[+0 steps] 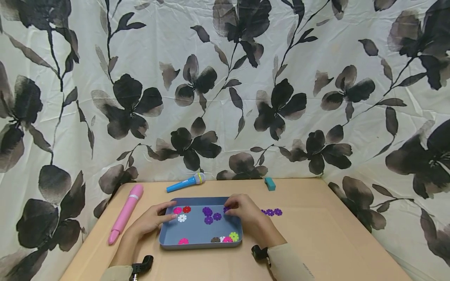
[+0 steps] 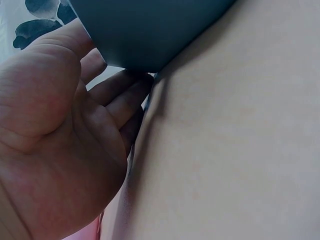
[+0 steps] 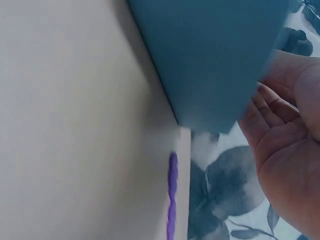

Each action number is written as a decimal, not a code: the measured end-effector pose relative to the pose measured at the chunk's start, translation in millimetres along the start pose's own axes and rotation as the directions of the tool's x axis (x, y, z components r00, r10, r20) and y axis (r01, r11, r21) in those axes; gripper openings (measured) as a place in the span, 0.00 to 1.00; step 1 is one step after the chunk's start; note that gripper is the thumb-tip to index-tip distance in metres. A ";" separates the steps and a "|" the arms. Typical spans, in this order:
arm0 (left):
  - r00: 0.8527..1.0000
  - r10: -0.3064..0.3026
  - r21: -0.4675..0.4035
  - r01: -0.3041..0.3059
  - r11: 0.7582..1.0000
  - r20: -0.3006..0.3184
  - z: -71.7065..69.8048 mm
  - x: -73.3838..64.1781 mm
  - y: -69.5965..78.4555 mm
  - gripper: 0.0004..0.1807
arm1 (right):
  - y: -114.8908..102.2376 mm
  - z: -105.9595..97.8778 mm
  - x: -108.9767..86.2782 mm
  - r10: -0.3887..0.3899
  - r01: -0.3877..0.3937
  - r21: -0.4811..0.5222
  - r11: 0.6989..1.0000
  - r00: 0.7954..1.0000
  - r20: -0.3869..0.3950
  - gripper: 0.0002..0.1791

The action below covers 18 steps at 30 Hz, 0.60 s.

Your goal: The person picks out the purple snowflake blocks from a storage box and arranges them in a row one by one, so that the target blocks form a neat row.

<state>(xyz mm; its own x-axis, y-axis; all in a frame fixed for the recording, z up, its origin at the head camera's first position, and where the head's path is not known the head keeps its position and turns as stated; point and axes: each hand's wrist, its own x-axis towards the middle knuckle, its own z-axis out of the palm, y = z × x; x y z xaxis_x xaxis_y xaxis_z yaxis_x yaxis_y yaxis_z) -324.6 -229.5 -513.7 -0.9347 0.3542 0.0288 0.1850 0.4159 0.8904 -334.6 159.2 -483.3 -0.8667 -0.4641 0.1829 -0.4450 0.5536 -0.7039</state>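
Observation:
A shallow grey-blue tray lies on the table with small flower-shaped pieces in it. My left hand grips its left side, thumb over the rim, fingers along the outside wall; the left wrist view shows this hand against the tray. Over the right rim reaches my right hand, its fingertips pinching a purple flower piece, mostly hidden. Several purple flower pieces lie left of those fingertips. In the right wrist view the right hand is beyond the tray wall.
A row of purple flower pieces lies right of the tray. Pink, red, white, brown and green pieces sit in its corners. A pink marker-shaped stick, a blue toy microphone and a teal block lie around it.

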 end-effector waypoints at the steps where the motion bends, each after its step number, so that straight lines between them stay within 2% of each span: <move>1: 1.000 -0.001 0.002 0.001 1.000 0.002 0.1 0.6 -0.1 0.36 | 1.2 -3.6 -2.4 -0.007 0.007 -0.004 1.000 1.000 -0.017 0.11; 7: 1.000 -0.021 0.015 0.021 1.000 0.003 1.3 1.8 -1.2 0.38 | 14.5 -27.4 -20.8 -0.013 0.011 -0.008 1.000 0.987 -0.157 0.11; 13: 1.000 -0.023 0.008 0.024 1.000 -0.017 -0.5 1.9 -3.4 0.36 | 41.5 -51.6 -36.0 0.062 -0.055 0.032 0.998 0.942 -0.330 0.13; 15: 1.000 -0.006 0.010 0.006 1.000 -0.009 -1.1 1.8 -3.9 0.36 | 49.3 -58.0 -39.0 0.082 -0.070 0.047 0.996 0.929 -0.360 0.13; 18: 1.000 -0.002 0.002 0.002 1.000 -0.002 -0.9 2.2 -3.9 0.36 | 57.1 -66.3 -42.8 0.110 -0.095 0.057 0.994 0.926 -0.362 0.14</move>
<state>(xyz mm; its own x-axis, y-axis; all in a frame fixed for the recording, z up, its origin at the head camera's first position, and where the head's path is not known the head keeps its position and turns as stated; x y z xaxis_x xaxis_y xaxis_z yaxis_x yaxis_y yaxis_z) -327.6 -231.1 -516.7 -0.9356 0.3520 0.0281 0.1838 0.4177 0.8898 -337.8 256.6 -485.9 -0.9326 -0.1185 0.3409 -0.3469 0.5546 -0.7563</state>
